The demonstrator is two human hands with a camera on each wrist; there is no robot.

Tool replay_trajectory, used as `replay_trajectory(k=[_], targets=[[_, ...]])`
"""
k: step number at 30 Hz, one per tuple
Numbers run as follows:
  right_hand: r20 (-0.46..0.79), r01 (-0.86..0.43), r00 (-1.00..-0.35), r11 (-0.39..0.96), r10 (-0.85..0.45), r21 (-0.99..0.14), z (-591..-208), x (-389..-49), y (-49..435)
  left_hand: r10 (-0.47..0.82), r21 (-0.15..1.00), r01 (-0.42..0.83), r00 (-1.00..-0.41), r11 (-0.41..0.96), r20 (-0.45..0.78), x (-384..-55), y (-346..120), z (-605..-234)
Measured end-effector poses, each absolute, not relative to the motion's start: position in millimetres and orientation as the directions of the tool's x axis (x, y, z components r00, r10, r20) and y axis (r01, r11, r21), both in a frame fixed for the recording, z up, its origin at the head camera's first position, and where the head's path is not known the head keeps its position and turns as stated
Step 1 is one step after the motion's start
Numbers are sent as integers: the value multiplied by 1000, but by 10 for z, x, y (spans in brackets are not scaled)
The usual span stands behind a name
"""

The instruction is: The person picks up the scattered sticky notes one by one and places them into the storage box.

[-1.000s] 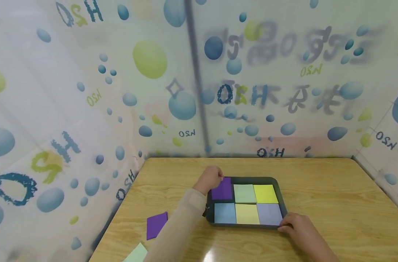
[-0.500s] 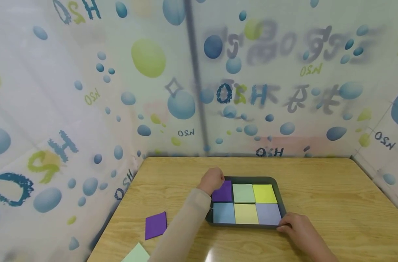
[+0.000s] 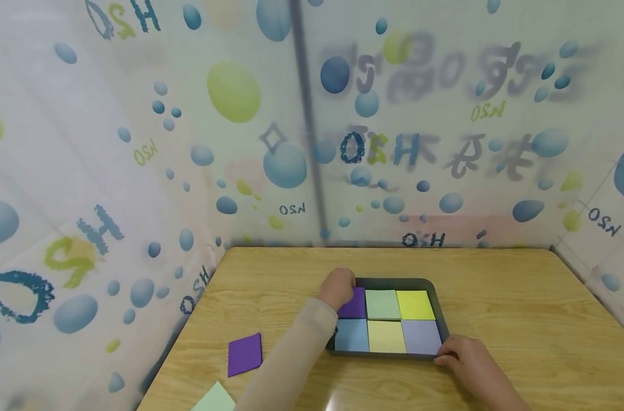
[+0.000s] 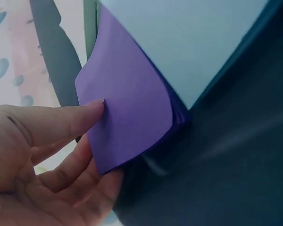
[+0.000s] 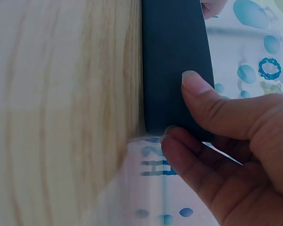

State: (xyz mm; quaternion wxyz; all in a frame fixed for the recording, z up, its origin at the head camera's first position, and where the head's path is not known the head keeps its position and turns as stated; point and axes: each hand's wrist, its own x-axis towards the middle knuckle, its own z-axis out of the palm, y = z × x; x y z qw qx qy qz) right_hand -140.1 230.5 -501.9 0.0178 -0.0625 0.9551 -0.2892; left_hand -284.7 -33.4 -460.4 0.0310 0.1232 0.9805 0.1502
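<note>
In the head view my left hand is at the tray's back left corner, partly covering the purple sticky notes. The left wrist view shows its thumb on the face of the purple sheet and its fingers under the edge, pinching it; the sheet is bent and layers show at its corner. My right hand grips the front right corner of the dark tray, thumb on the tray wall. Light green, yellow, blue, pale yellow and lavender sticky notes lie in the tray.
Another purple square lies on the wooden table left of the tray. A light green square is near the front edge, partly out of frame. A patterned curtain stands behind the table.
My left hand has moved slightly right and toward the front, covering more of the purple sticky notes. My right hand stays on the tray corner.
</note>
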Motion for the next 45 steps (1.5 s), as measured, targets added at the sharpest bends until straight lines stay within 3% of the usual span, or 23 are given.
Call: replay_trajectory(k=[9,33,45], targets=[[-2,-101,-992,830,-122,-549,-5018,-1400,2306,184,214,178,-983,961,-11,-2882,-254,-4709],[-9,-95,-993,824,-121,-558,-5019,-1397,2293,126,146,124,-992,981,-5,-2815,-221,-4707],[-31,-84,-992,822,-123,-563,-5000,-1404,2293,159,242,151,-987,958,-14,-2710,-370,-4488]])
